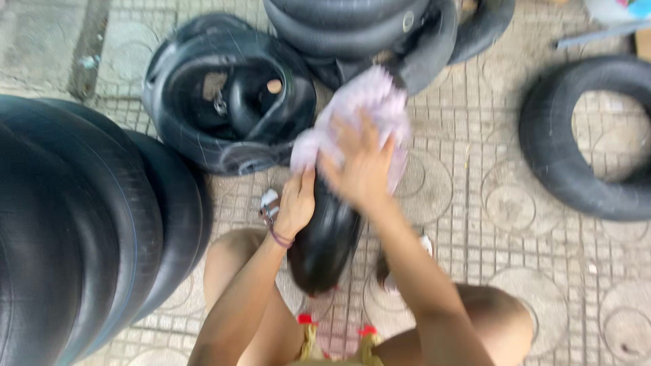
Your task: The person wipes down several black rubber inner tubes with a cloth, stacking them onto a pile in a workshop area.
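Observation:
A black rubber inner tube (329, 240) stands on edge between my knees. My left hand (296, 202) grips its upper left side. My right hand (361, 166) presses a pale pink cloth (369, 102) against the top of the tube; the hand and the cloth are blurred by motion. The top of the tube is hidden under the cloth and my hands.
A stack of big black inner tubes (81, 230) fills the left. More tubes lie ahead (227, 102) and at the top (380, 27), and one lies flat at the right (590, 135). The ground is patterned paving tile (515, 224).

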